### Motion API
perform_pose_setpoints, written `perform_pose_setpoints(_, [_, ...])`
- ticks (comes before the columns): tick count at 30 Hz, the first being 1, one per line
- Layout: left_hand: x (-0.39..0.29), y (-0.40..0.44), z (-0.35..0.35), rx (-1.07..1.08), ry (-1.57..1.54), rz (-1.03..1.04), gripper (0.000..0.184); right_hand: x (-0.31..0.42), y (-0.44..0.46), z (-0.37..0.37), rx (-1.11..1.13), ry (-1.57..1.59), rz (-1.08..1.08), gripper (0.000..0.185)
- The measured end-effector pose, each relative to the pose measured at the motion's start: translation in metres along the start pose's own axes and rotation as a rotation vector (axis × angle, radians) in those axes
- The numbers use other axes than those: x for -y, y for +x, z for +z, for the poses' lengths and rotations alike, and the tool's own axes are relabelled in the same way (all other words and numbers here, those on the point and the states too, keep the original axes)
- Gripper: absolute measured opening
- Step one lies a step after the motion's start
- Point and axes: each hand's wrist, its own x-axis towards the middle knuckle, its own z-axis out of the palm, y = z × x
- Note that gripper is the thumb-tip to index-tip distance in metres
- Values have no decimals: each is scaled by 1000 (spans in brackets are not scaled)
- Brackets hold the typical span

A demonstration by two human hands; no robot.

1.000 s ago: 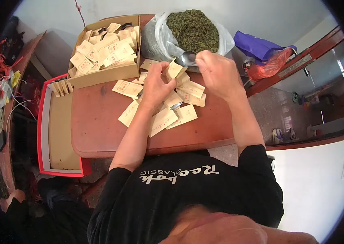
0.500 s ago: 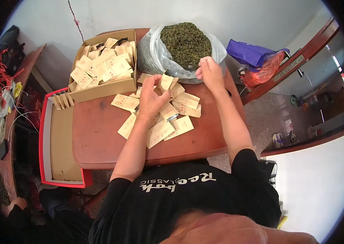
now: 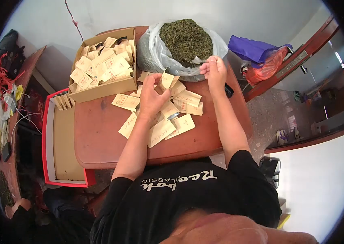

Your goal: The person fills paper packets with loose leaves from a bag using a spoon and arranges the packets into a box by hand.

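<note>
My left hand (image 3: pixel 152 97) is closed, thumb and fingers pinching a small kraft-paper packet (image 3: pixel 166 80) upright above the table. My right hand (image 3: pixel 214 73) grips a metal spoon (image 3: pixel 197 60) whose bowl lies at the near edge of the dried leaves (image 3: pixel 185 40); its handle is hidden by my fingers. Those leaves, dark green and looking like tea, are heaped in a clear plastic bag (image 3: pixel 149 53). Beneath and around my left hand lie several loose kraft packets (image 3: pixel 162 132), some showing silvery linings.
A cardboard box (image 3: pixel 102 91) full of packets stands at the back left. Beside the table (image 3: pixel 102 142) is a red-rimmed box (image 3: pixel 68 154) with a few packets at its far end. A purple bag (image 3: pixel 253 51) is at right. Another person's hand (image 3: pixel 19 205) shows lower left.
My right hand has shifted slightly right and away from the packet, and the spoon now shows at the leaves. My left hand stays on its packet.
</note>
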Motion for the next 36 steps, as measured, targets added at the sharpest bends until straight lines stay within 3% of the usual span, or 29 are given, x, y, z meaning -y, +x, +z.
perform_pose_setpoints(13, [-5, 0, -4, 23, 105, 33, 50, 62, -16, -5, 301, 66, 87, 25])
perform_pose_setpoints(16, [-3, 0, -2, 24, 70, 19, 50, 61, -16, 5, 389, -85, -72, 27])
perform_pose_setpoints(21, [-2, -1, -2, 6, 147, 56, 53, 92, -31, 18, 515, -625, -440, 16])
perform_pose_setpoints(24, [-1, -1, -1, 4, 121, 37, 53, 102, -38, 22, 575, -734, -729, 14])
perform_pose_setpoints(27, [0, 0, -2, 7, 86, 20, 51, 99, -35, 16, 579, -820, -842, 19])
perform_pose_setpoints(31, [-2, 0, -4, 5, 73, 7, 52, 106, -26, 4, 308, -755, -550, 19])
perform_pose_setpoints(36, [-3, -1, -3, -14, 37, 27, 48, 84, 13, -23, 214, -699, -262, 27])
